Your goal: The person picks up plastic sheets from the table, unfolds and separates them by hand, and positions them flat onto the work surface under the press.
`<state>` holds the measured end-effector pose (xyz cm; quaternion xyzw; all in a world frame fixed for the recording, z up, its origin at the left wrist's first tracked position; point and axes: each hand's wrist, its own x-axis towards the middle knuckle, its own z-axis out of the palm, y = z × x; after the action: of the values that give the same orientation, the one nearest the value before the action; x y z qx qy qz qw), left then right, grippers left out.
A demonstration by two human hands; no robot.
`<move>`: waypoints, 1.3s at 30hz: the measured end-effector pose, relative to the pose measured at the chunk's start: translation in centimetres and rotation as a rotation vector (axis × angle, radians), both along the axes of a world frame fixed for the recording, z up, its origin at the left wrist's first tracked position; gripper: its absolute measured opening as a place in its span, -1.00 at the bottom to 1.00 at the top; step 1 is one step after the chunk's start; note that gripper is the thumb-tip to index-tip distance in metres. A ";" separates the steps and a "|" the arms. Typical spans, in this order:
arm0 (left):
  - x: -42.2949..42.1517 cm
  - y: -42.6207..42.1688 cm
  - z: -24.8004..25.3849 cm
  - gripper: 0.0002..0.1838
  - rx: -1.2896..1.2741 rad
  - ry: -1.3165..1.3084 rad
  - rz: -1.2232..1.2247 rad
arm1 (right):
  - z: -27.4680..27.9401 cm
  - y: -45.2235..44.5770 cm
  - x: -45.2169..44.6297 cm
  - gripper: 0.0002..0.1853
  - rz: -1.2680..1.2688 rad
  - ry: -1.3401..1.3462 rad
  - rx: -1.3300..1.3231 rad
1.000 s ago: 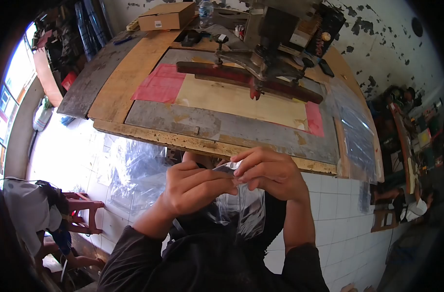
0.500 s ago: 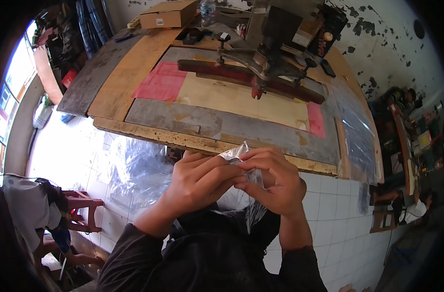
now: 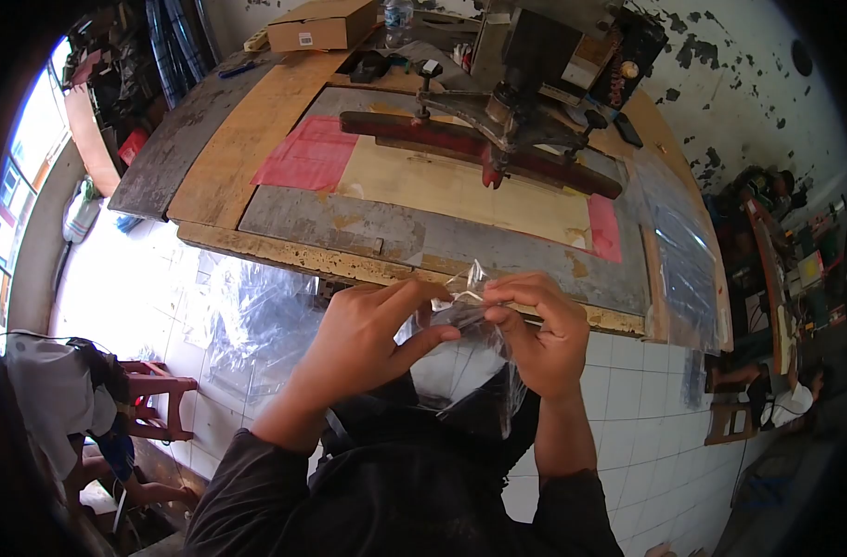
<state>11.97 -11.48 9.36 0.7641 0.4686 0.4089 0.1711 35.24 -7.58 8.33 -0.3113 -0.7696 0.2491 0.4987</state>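
Note:
A clear plastic bag (image 3: 465, 371) hangs in front of my chest, below the front edge of a press table (image 3: 321, 265). My right hand (image 3: 546, 334) pinches the bag's upper edge between thumb and fingertips. My left hand (image 3: 372, 330) is beside the bag, thumb and index finger apart, its index tip close to the crumpled upper edge. Whether that fingertip touches the plastic, I cannot tell. The bag's lower part drapes over my dark clothing.
A red-edged press bar (image 3: 414, 135) spans a pale sheet (image 3: 460, 200) on the table. Clear plastic sheets (image 3: 688, 251) lie at the right edge, and more plastic (image 3: 256, 316) at left below. A cardboard box (image 3: 321, 26) stands behind. A person (image 3: 57, 390) is at left beside a red stool (image 3: 168, 404).
My left hand has spread its thumb and index finger and drawn slightly left, away from my right hand. The bag shows wider between my hands. My right hand has shifted slightly right.

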 end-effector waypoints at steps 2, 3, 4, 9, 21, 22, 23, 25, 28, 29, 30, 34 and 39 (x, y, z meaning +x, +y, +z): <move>-0.3 0.4 -0.9 -0.86 0.076 0.077 -0.045 | 0.0 0.1 0.1 -0.83 -0.015 0.031 -0.043; -0.3 0.4 -1.1 -0.86 0.075 0.077 -0.044 | 0.0 0.2 0.2 -0.83 -0.027 0.031 -0.065; -0.4 0.4 -1.4 -0.87 0.067 0.080 -0.050 | 0.0 0.3 0.2 -0.83 -0.039 0.032 -0.086; 0.1 0.3 -1.7 -0.87 0.067 0.023 -0.045 | 0.2 0.1 0.1 -0.84 -0.076 0.035 -0.144; 0.9 0.7 -2.4 -0.71 0.203 0.025 0.040 | 0.3 0.3 0.8 -0.87 -0.079 0.044 -0.098; 0.9 0.7 -2.2 -0.69 0.207 0.044 0.043 | 0.3 0.2 0.7 -0.89 -0.082 0.068 -0.129; 0.8 0.6 -2.1 -0.68 0.211 0.063 0.047 | 0.2 0.2 0.7 -0.89 -0.082 0.068 -0.128; 0.8 1.0 -2.5 -0.67 0.264 0.086 0.041 | 0.0 0.3 0.8 -0.89 -0.102 0.091 -0.158; 0.7 1.4 -2.4 -0.67 0.337 0.123 0.026 | -0.3 0.6 0.8 -0.89 -0.091 0.140 -0.164; 0.7 1.4 -2.3 -0.67 0.358 0.138 0.016 | -0.5 0.8 0.9 -0.89 -0.092 0.141 -0.162; 0.7 1.4 -2.2 -0.67 0.359 0.139 0.014 | -0.8 0.9 1.2 -0.89 -0.098 0.164 -0.158; -0.9 0.7 -0.3 -0.75 0.202 0.213 0.033 | -1.4 2.4 3.2 -0.87 -0.133 0.352 -0.203; -4.3 2.9 -0.2 -0.80 0.092 0.283 0.103 | -4.2 6.1 6.7 -0.82 -0.274 0.475 -0.134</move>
<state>7.68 -8.57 9.12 0.7961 0.5073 0.3267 0.0469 41.99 -1.47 4.16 -0.3776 -0.5639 0.2957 0.6723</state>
